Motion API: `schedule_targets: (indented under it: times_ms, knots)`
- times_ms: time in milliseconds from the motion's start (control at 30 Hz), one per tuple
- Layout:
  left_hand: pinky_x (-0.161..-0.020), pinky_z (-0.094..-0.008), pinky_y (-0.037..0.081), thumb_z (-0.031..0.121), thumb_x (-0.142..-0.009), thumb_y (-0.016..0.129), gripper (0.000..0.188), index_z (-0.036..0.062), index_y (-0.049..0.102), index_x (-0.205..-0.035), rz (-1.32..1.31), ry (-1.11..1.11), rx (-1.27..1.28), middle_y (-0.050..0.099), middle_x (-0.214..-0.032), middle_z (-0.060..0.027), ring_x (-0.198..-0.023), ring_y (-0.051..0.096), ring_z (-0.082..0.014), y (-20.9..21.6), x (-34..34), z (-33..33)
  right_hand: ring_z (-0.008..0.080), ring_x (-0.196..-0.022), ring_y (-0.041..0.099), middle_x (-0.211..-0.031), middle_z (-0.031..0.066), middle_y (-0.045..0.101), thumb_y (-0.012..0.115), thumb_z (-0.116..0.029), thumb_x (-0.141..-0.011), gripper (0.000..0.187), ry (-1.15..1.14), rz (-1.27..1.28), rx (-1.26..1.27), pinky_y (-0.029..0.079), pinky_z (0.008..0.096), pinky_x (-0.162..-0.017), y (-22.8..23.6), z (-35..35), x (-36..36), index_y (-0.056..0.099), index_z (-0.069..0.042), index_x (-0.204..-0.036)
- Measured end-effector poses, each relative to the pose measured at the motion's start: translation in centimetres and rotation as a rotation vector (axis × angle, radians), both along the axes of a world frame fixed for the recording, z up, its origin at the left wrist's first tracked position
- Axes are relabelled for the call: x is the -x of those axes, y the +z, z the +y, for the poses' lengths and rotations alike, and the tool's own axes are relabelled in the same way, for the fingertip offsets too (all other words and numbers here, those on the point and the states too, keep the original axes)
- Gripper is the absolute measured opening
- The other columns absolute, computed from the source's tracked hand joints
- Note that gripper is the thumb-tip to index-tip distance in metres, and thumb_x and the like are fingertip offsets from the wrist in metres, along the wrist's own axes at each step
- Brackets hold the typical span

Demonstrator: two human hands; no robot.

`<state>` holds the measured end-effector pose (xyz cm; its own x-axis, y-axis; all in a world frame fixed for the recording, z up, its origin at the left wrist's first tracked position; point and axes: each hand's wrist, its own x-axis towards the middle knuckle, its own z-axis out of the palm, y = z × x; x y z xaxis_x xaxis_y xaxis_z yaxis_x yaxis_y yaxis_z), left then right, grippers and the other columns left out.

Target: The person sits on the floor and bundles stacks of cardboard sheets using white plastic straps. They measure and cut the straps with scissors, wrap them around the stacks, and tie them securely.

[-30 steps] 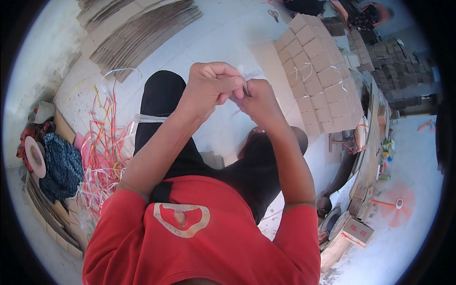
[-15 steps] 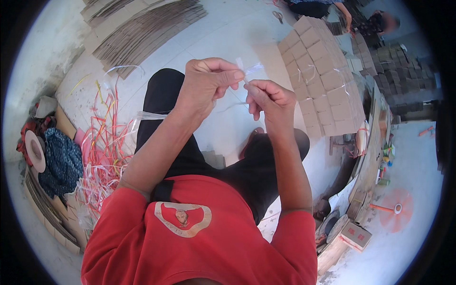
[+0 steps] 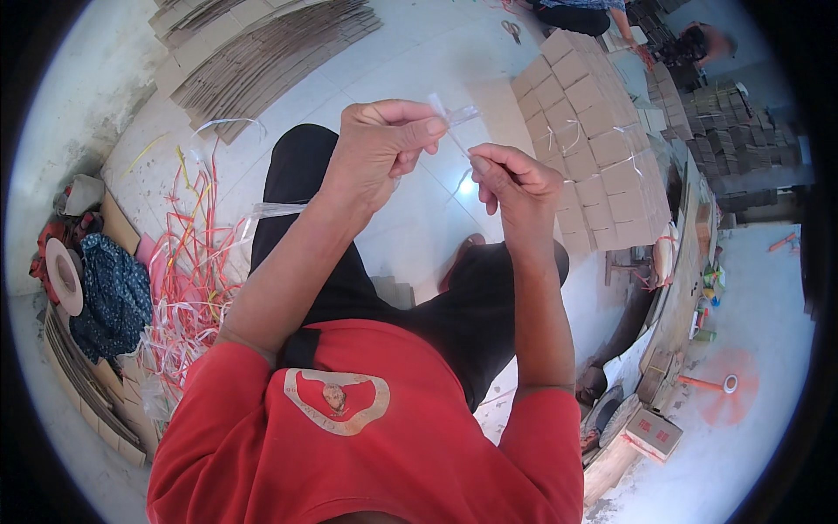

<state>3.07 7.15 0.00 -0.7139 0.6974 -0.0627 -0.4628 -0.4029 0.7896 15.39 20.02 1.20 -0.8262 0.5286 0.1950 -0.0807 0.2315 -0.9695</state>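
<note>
Between my fingertips is a thin, whitish plastic strap [image 3: 460, 115], held up over the floor in front of my knees. My left hand [image 3: 384, 148] pinches it between thumb and forefinger, and two short ends stick out past the fingers. My right hand [image 3: 517, 183], a little lower and to the right, pinches the stretch running down from there. Whether the strap is knotted at my left thumb is too small to tell. More pale strap [image 3: 278, 210] lies over my left thigh and passes behind my left forearm.
Tangled red, white and yellow straps [image 3: 196, 288] heap on the left. Flat cardboard sheets [image 3: 271, 70] lie at the far left. A tall strapped stack of cardboard pieces [image 3: 594, 140] stands at right. Scissors [image 3: 511, 31] lie on the floor near another person [image 3: 580, 16]. An orange fan [image 3: 730, 382] is at right.
My right hand has moved right and slightly down, away from my left, so a longer stretch of strap shows between them. My left hand has barely moved.
</note>
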Motion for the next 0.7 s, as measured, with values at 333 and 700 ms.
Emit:
schedule_targets:
  times_ms: [333, 700]
  knots:
    - [-0.037, -0.0169, 0.023, 0.003, -0.075, 0.069, 0.008, -0.0016, 0.064, -0.078, 0.051, 0.127, 0.088, 0.057, -0.062, -0.0043, -0.043, 0.04, -0.0033, -0.1, 1.1, -0.2, 0.007, -0.062, 0.051, -0.071, 0.0024, 0.058, 0.064, 0.004, -0.076, 0.015, -0.009, -0.035, -0.328, 0.039, 0.0192, -0.051, 0.1, 0.7, -0.9, 0.068, -0.003, -0.089]
    - [-0.037, -0.0159, 0.027, 0.001, -0.074, 0.064, 0.007, -0.0043, 0.063, -0.078, 0.091, -0.173, 0.041, 0.06, -0.065, -0.0089, -0.045, 0.045, -0.0042, 0.2, -0.4, 0.8, 0.0114, -0.065, 0.054, -0.078, 0.0042, 0.058, 0.063, 0.006, -0.077, 0.018, 0.07, 0.314, -0.432, 0.043, 0.0223, -0.055, 1.3, -0.5, 1.6, 0.066, -0.005, -0.09]
